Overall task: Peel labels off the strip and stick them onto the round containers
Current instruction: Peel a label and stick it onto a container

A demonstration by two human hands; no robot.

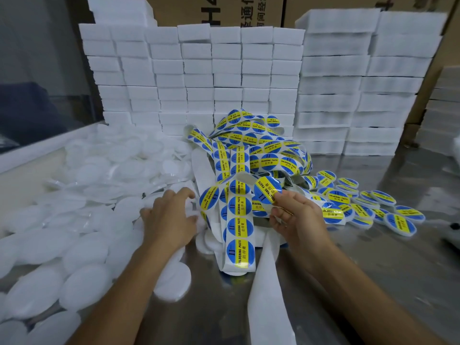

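A tangled label strip (pixel 239 215) of round blue-and-yellow "Soldering Paste" stickers lies piled mid-table. My right hand (pixel 293 215) pinches one peeled label (pixel 267 192) between thumb and fingertips, lifted just off the strip. My left hand (pixel 171 215) rests palm-down, fingers spread, on the heap of plain white round containers (pixel 82 250) at the left, touching one near the strip. Labelled containers (pixel 358 205) lie in a cluster to the right of my right hand.
Stacks of white boxes (pixel 224 78) wall off the back, with cardboard cartons behind them. Empty white backing paper (pixel 268 290) trails toward the front edge. The metal table (pixel 373 282) shows bare at the right front.
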